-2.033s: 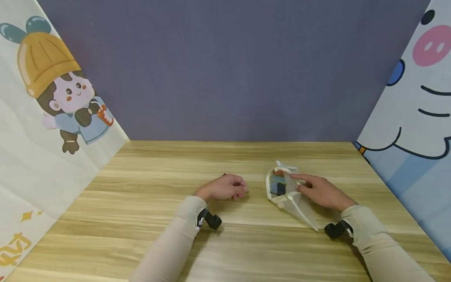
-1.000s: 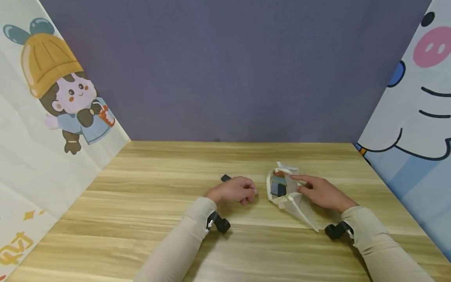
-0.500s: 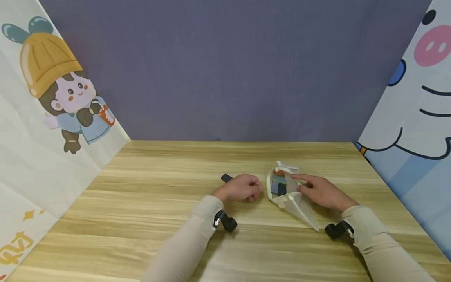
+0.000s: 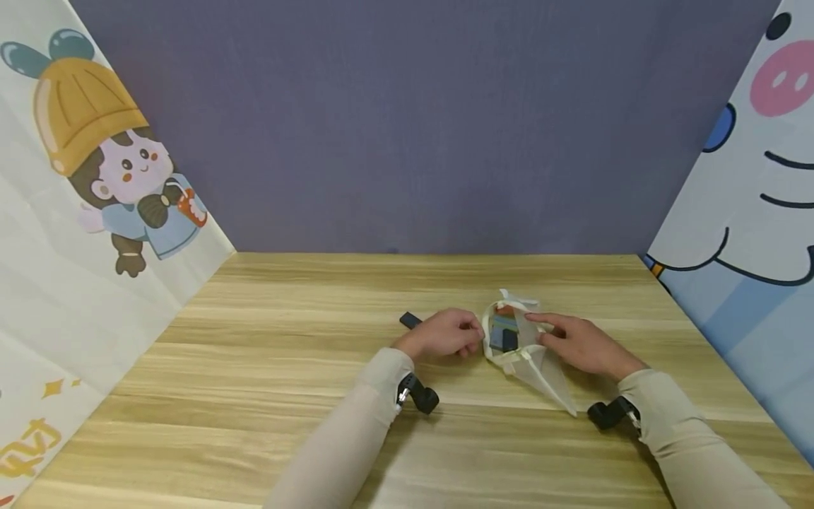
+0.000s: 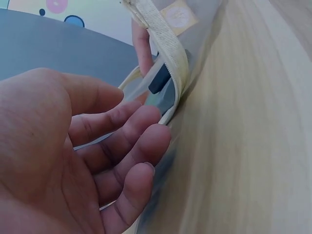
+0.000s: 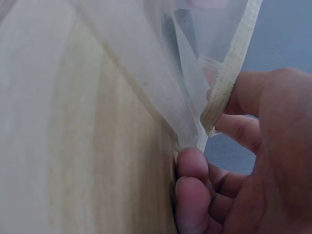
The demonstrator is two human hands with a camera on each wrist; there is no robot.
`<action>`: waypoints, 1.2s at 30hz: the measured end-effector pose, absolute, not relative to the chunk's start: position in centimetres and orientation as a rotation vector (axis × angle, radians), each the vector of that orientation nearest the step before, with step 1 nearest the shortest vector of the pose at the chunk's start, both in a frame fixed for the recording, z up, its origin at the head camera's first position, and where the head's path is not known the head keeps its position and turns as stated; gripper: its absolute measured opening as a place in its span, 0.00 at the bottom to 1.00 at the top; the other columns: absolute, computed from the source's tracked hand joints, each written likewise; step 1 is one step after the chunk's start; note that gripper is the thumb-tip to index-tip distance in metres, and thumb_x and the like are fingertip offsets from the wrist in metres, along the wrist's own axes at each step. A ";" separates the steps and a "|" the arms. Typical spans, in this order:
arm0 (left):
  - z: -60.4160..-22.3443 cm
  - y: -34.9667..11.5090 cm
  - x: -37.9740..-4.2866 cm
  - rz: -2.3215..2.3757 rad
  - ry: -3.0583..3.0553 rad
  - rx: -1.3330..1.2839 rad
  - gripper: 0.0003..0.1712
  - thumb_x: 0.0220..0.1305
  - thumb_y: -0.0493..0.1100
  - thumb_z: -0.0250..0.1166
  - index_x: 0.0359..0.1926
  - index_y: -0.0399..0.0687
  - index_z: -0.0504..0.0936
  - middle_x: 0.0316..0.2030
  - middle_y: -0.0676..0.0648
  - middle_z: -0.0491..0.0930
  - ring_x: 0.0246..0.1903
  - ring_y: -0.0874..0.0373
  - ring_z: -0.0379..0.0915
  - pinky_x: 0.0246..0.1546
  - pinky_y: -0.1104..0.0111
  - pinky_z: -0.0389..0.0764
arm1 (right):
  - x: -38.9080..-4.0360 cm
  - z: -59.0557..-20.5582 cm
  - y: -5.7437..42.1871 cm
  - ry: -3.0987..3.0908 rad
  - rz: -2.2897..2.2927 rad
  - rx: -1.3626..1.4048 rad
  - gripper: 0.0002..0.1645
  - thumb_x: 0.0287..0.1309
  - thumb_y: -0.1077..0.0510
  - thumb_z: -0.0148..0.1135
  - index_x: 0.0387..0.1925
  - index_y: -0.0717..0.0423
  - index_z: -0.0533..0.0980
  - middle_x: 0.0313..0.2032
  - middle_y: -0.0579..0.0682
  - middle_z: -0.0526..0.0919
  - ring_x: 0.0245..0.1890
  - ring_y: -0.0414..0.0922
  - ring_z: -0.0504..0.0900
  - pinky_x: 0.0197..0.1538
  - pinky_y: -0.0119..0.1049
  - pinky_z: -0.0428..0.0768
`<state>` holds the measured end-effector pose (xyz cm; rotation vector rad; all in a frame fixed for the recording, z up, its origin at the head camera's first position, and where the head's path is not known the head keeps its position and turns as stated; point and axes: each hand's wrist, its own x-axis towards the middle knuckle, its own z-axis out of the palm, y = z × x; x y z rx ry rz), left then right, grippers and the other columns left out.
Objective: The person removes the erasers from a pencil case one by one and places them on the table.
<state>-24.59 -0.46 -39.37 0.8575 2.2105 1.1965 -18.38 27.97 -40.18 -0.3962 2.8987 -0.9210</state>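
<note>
A translucent mesh zip pouch with a cream zipper edge lies on the table, its mouth facing left. Inside show a blue-grey item, a small black item and something orange at the back. My right hand holds the pouch's zipper edge, the index finger stretched along the upper side. At the left rim of the mouth is my left hand, fingers loosely bent, with nothing in them; in the left wrist view, its fingertips are right at the zipper band.
A dark flat object lies on the wooden table just behind my left wrist. A grey-purple panel stands along the table's back edge. Printed cartoon sheets flank both sides.
My left hand has moved right to the pouch's mouth, uncovering the dark flat object behind it. The right hand and the pouch have stayed in place.
</note>
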 end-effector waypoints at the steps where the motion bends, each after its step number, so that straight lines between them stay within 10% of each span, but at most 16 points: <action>1: -39.3 -0.3 -24.6 1.198 2.213 0.857 0.12 0.77 0.43 0.55 0.43 0.42 0.82 0.32 0.48 0.83 0.30 0.57 0.80 0.32 0.68 0.80 | -18.4 -40.1 28.0 2.894 -0.921 -0.392 0.29 0.75 0.48 0.54 0.72 0.51 0.67 0.31 0.47 0.76 0.28 0.44 0.69 0.36 0.42 0.68; 36: -40.4 3.8 -24.2 1.358 2.287 0.727 0.03 0.68 0.40 0.66 0.41 0.48 0.82 0.29 0.50 0.80 0.24 0.57 0.79 0.30 0.69 0.78 | -18.3 -39.9 28.0 2.871 -0.943 -0.385 0.29 0.75 0.48 0.53 0.72 0.50 0.67 0.27 0.48 0.72 0.24 0.44 0.66 0.33 0.40 0.66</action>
